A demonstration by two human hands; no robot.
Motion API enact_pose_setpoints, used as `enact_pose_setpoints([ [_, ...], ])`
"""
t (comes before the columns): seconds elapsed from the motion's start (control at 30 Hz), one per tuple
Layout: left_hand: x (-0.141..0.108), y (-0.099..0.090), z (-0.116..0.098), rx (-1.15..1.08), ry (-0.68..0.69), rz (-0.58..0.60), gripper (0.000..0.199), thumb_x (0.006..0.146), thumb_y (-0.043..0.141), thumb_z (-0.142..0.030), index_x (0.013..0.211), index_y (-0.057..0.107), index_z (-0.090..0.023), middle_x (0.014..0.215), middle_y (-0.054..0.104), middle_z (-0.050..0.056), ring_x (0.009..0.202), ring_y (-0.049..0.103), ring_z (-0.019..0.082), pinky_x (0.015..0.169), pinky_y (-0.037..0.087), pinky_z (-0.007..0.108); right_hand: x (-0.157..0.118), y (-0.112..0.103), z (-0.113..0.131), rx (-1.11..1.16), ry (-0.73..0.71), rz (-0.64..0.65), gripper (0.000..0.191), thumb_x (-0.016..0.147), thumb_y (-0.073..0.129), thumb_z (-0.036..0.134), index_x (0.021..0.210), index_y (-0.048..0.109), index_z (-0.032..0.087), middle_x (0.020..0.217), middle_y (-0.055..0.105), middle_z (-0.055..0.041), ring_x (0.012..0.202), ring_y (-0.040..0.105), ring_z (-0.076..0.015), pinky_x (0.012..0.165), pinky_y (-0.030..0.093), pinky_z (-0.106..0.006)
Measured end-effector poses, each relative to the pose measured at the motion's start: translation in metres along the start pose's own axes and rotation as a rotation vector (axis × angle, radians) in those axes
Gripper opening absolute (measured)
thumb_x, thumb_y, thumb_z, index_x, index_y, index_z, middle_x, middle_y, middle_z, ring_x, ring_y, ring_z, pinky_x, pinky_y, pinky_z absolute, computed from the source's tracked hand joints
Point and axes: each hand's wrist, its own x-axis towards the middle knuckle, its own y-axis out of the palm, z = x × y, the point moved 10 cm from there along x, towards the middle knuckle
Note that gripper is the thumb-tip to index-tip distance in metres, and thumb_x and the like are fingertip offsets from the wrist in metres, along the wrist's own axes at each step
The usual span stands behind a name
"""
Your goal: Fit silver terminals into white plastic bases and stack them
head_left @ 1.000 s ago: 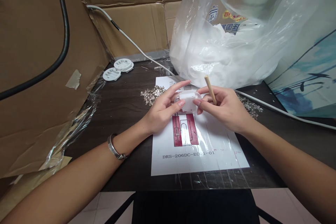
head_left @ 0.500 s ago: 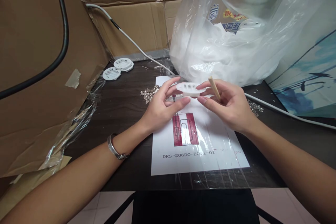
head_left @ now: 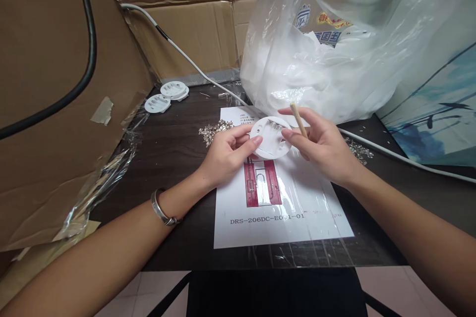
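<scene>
A round white plastic disc (head_left: 265, 144) with slots and small metal clips is tilted toward me above the printed sheet (head_left: 238, 230). My left hand (head_left: 226, 156) grips its left edge, thumb on the face and fingers behind. A short wooden stick (head_left: 298, 119) stands up out of my right hand (head_left: 320, 146), held by the curled fingers. My right thumb reaches the disc's right edge by the clips; the index finger is lifted off. A pile of small metal pieces (head_left: 213, 133) lies left of the disc, another pile of metal pieces (head_left: 360, 151) beyond my right wrist.
Several finished-looking white discs (head_left: 157, 104) lie at the back left. A large clear plastic bag (head_left: 312, 84) of white parts fills the back right. A white cable (head_left: 193, 62) crosses the dark table (head_left: 167, 143); cardboard (head_left: 186, 29) walls the back and left.
The disc has turned from nearly edge-on to showing its face. My right index finger has lifted off it, and the wooden stick has shifted slightly left with my right hand.
</scene>
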Motion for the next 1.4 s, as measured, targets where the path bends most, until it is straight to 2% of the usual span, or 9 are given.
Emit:
enact_pose_setpoints([
  [0.17, 0.001, -0.004, 0.003, -0.004, 0.0, -0.028, 0.029, 0.091, 0.055, -0.035, 0.108, 0.071, -0.018, 0.094, 0.072, 0.007, 0.079, 0.068, 0.016, 0.067, 0.056, 0.026, 0.003, 0.0, -0.005, 0.064, 0.024, 0.03, 0.026, 0.088, 0.059, 0.036, 0.104, 0.068, 0.017, 0.053, 0.024, 0.0073, 0.046, 0.023, -0.0069, 0.043, 0.02, -0.023],
  [0.5, 0.0, -0.005, 0.007, -0.058, -0.019, -0.039, 0.029, 0.089, 0.057, -0.035, 0.11, 0.069, -0.02, 0.099, 0.071, 0.007, 0.087, 0.067, 0.019, 0.066, 0.058, 0.027, 0.003, 0.002, -0.009, 0.095, 0.045, 0.039, 0.029, 0.087, 0.059, 0.036, 0.108, 0.07, 0.019, 0.052, 0.02, 0.0073, 0.047, 0.022, -0.0075, 0.043, 0.021, -0.022],
  [0.8, 0.002, -0.011, 0.003, -0.005, -0.002, -0.112, 0.019, 0.087, 0.059, -0.033, 0.089, 0.066, -0.016, 0.074, 0.066, 0.002, 0.065, 0.063, 0.012, 0.055, 0.055, 0.022, 0.003, -0.006, -0.006, -0.04, 0.038, -0.042, 0.029, 0.085, 0.065, 0.038, 0.105, 0.072, 0.018, 0.051, 0.031, 0.0058, 0.048, 0.03, -0.0076, 0.046, 0.025, -0.023],
  [1.0, 0.001, -0.009, 0.005, -0.006, -0.009, -0.083, 0.016, 0.088, 0.057, -0.034, 0.087, 0.057, -0.018, 0.065, 0.064, 0.0, 0.059, 0.064, 0.013, 0.055, 0.055, 0.024, 0.001, -0.009, -0.007, -0.055, 0.048, -0.066, 0.03, 0.084, 0.066, 0.041, 0.101, 0.073, 0.017, 0.051, 0.033, 0.0052, 0.05, 0.033, -0.0085, 0.048, 0.027, -0.024],
  [1.13, 0.001, -0.007, 0.003, 0.009, 0.006, -0.065, 0.016, 0.088, 0.057, -0.034, 0.084, 0.056, -0.019, 0.063, 0.063, -0.001, 0.057, 0.063, 0.013, 0.053, 0.053, 0.024, 0.004, -0.008, -0.014, -0.045, 0.076, -0.05, 0.027, 0.083, 0.067, 0.04, 0.097, 0.073, 0.017, 0.051, 0.034, 0.0049, 0.048, 0.03, -0.0082, 0.045, 0.024, -0.024],
  [1.2, 0.0, -0.012, 0.0, -0.002, 0.026, -0.115, 0.015, 0.087, 0.058, -0.033, 0.082, 0.055, -0.019, 0.061, 0.061, -0.002, 0.054, 0.06, 0.012, 0.051, 0.051, 0.024, 0.005, -0.015, -0.011, 0.014, 0.081, -0.148, 0.025, 0.081, 0.069, 0.041, 0.09, 0.072, 0.017, 0.055, 0.042, 0.0029, 0.045, 0.026, -0.0065, 0.042, 0.022, -0.023],
  [1.3, 0.0, -0.02, -0.002, -0.022, 0.042, -0.196, 0.014, 0.085, 0.058, -0.029, 0.077, 0.054, -0.019, 0.057, 0.056, -0.003, 0.049, 0.055, 0.01, 0.046, 0.047, 0.022, -0.01, -0.025, 0.013, 0.285, 0.022, -0.346, 0.03, 0.084, 0.063, 0.044, 0.069, 0.064, 0.018, 0.062, 0.048, -0.0002, 0.041, 0.02, -0.0043, 0.037, 0.018, -0.023],
  [1.33, 0.0, -0.021, -0.002, -0.022, 0.04, -0.205, 0.014, 0.085, 0.058, -0.029, 0.076, 0.054, -0.019, 0.056, 0.055, -0.004, 0.048, 0.054, 0.01, 0.046, 0.045, 0.022, -0.018, -0.018, 0.023, 0.398, 0.015, -0.321, 0.034, 0.086, 0.058, 0.043, 0.062, 0.059, 0.019, 0.058, 0.044, 0.0003, 0.039, 0.019, -0.0043, 0.036, 0.018, -0.023],
  [1.4, 0.0, -0.021, -0.001, -0.011, 0.03, -0.209, 0.013, 0.084, 0.058, -0.028, 0.076, 0.054, -0.019, 0.055, 0.054, -0.004, 0.047, 0.052, 0.01, 0.044, 0.043, 0.022, -0.041, 0.021, 0.037, 0.43, 0.102, -0.015, 0.043, 0.092, 0.045, 0.045, 0.059, 0.057, 0.021, 0.051, 0.036, 0.0007, 0.036, 0.025, -0.0072, 0.033, 0.025, -0.024],
])
